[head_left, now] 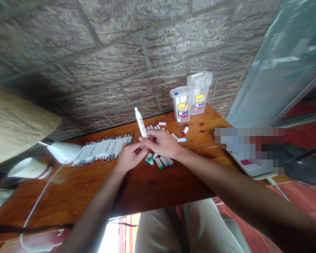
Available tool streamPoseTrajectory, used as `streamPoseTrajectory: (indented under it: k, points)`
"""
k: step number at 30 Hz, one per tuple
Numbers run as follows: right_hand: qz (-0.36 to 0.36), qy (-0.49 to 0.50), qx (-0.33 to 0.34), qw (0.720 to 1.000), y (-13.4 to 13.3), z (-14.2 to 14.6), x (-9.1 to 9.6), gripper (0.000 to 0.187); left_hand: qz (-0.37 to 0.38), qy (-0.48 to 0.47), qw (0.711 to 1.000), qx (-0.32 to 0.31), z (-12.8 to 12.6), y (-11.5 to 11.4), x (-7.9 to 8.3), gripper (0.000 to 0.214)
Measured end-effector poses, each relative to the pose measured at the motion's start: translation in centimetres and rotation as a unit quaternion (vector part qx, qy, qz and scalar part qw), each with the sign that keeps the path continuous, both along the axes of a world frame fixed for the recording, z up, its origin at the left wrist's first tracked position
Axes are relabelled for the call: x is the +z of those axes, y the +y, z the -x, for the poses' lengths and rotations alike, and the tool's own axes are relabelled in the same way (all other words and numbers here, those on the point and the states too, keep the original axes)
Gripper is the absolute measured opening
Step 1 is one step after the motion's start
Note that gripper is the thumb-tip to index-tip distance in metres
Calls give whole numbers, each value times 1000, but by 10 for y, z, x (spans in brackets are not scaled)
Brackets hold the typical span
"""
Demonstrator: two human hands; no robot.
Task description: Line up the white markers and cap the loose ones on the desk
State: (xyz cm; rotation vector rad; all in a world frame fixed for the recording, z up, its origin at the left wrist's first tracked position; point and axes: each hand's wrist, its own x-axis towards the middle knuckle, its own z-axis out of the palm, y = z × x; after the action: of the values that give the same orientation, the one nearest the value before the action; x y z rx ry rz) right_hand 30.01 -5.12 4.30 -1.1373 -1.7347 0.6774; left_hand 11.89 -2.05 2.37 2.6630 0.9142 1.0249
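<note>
A white marker (140,123) stands nearly upright with its dark blue end at the top. My right hand (162,142) is closed on its lower part, thumb and fingers pinching it. Just below, my left hand (131,155) has its fingers curled together at the marker's bottom end; what they hold, if anything, is hidden. Left of my hands lies a long row of white markers (102,149), side by side. Loose marker caps with green ends (159,163) lie under and beside my right hand. Farther right are a red-ended cap (185,130) and a blue-ended cap (181,140).
Two clear plastic cases (183,117) stand against the brick wall (168,52), the nearer one holding a blue-capped marker. At left are a white lamp (64,153), a paper cup (28,168) and a cord. A tablet-like device (255,171) sits at the right of the wooden table (200,175).
</note>
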Motion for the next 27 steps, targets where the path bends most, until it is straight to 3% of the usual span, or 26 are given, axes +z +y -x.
streamPoseTrajectory:
  k: [16,23,27]
  points:
    - [8,6,7,1000,5,-2,-5,37,-18,-42,998,36,-3,-3,3,18]
    - [-27,73,17,997,3,0,-4,38,-29,-63,996,51,-4,-7,7,23]
    - [9,169,45,985,5,5,-6,34,-38,-75,995,48,-4,-7,7,14]
